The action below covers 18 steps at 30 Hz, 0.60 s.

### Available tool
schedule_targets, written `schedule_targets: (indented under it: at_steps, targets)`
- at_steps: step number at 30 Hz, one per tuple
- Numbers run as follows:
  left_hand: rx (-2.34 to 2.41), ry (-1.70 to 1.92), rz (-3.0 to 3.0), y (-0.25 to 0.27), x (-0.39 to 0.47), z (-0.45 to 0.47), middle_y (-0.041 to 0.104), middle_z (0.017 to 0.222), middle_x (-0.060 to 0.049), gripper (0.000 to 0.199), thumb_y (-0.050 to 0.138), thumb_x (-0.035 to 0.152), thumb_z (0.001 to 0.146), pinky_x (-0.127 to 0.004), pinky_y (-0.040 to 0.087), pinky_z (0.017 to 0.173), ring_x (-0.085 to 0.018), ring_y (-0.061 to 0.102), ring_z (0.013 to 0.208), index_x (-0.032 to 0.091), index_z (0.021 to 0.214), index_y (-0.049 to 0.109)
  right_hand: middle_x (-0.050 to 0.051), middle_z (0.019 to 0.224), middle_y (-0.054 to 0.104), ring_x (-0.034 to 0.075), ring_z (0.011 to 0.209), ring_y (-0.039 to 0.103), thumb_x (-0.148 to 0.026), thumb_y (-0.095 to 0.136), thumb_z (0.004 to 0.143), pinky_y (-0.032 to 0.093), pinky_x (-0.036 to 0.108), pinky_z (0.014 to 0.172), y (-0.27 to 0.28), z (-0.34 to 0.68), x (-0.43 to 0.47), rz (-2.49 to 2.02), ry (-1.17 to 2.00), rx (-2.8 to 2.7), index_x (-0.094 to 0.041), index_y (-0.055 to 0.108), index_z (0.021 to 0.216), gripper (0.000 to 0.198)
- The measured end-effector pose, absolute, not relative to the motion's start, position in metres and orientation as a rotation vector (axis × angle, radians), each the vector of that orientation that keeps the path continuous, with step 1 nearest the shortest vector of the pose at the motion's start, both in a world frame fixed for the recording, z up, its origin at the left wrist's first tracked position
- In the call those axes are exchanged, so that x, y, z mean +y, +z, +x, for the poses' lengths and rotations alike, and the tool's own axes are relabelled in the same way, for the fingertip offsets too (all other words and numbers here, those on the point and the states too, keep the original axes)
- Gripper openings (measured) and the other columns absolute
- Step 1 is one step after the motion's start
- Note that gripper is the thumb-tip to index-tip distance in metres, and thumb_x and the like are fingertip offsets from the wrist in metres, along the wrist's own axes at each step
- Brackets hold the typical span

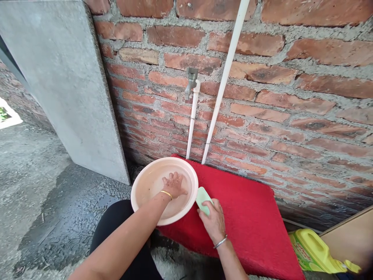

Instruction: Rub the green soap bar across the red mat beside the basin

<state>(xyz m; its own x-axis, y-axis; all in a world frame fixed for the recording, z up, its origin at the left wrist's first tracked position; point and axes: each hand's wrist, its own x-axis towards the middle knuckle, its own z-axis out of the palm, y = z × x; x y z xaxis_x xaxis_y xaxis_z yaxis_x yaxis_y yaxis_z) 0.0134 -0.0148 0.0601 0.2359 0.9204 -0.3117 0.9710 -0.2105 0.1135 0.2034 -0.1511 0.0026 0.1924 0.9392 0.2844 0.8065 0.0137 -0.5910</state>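
Observation:
A pale pink plastic basin (138, 194) with shallow, cloudy water in it stands at the left end of a red cloth-covered slab (247, 210). Inside the basin is my left hand (175, 184), fingers spread and palm down at the water; it holds nothing, and a gold bangle circles its wrist. My right hand (214, 221), with a silver bangle, grips a light green, rounded oblong dish (202, 196), shaped like a soap dish. It is just right of the basin's rim, over the red cloth.
A brick wall (262, 112) rises behind, with a tap (191, 82) and white pipes (224, 85). A grey slab (67, 77) leans at left above wet concrete floor (84, 202). A yellow jug (316, 251) lies at lower right beside a tan board (352, 237).

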Motion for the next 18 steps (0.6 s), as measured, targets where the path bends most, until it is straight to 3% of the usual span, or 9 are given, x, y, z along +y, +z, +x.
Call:
schedule_targets:
  at_steps: [4, 12, 15, 18]
  targets:
    - [1.807, -0.331, 2.133, 0.062, -0.016, 0.014, 0.023, 0.164, -0.018, 0.088, 0.062, 0.064, 0.077, -0.072, 0.026, 0.105, -0.045, 0.019, 0.148, 0.031, 0.153, 0.032, 0.002, 0.096, 0.057, 0.021, 0.09, 0.058, -0.045, 0.061, 0.08, 0.046, 0.035, 0.085, -0.006, 0.231, -0.151, -1.885, 0.173, -1.583, -0.029, 0.07, 0.09, 0.02]
    - [1.657, -0.453, 2.238, 0.061, -0.017, 0.01, 0.01, 0.166, -0.028, 0.1, 0.059, 0.064, 0.08, -0.079, 0.028, 0.1, -0.055, 0.012, 0.147, 0.018, 0.16, 0.02, 0.006, 0.085, 0.054, 0.028, 0.087, 0.055, -0.083, 0.05, 0.07, 0.045, 0.042, 0.081, -0.001, 0.338, -0.179, -2.116, 0.047, -1.077, -0.025, 0.072, 0.088, 0.065]
    - [1.611, -0.498, 2.281, 0.056, -0.014, 0.007, 0.008, 0.166, -0.029, 0.108, 0.062, 0.066, 0.075, -0.081, 0.031, 0.097, -0.058, 0.011, 0.147, 0.018, 0.161, 0.016, 0.006, 0.087, 0.055, 0.028, 0.089, 0.056, -0.08, 0.054, 0.069, 0.046, 0.042, 0.084, 0.005, 0.329, -0.177, -2.067, 0.097, -1.048, -0.025, 0.071, 0.087, 0.061]
    - [1.63, -0.517, 2.274, 0.055, -0.014, 0.006, 0.007, 0.166, -0.029, 0.108, 0.061, 0.065, 0.077, -0.08, 0.031, 0.098, -0.057, 0.011, 0.147, 0.019, 0.161, 0.014, 0.005, 0.094, 0.057, 0.025, 0.091, 0.058, -0.065, 0.06, 0.074, 0.046, 0.038, 0.087, 0.008, 0.286, -0.165, -1.938, 0.2, -1.216, -0.026, 0.071, 0.087, 0.042]
